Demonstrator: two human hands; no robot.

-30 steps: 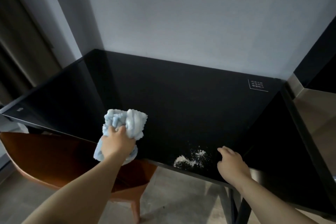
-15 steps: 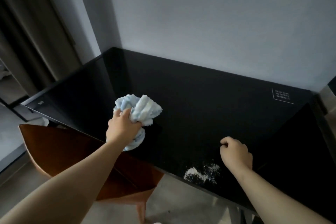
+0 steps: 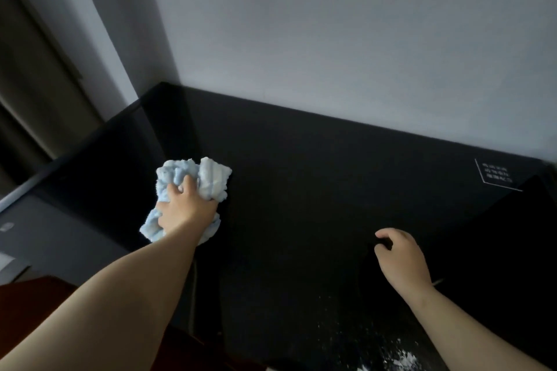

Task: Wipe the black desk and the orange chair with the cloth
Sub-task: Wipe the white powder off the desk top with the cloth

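Blue cloth bunched in your left hand on the black desk.
Your right hand rests loosely curled on the desk, holding nothing, white powder at the desk's near edge.

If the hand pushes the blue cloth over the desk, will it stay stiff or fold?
The cloth is bunched in the left hand, so it probably folds. It looks fluffy, likely light. On the glossy black desk it should slide easily.

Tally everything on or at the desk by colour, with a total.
Black: 1, the desk
Light blue: 1, the cloth, gripped by the left hand
White: 1, the powder patch
Orange-brown: 1, the chair
Total: 4
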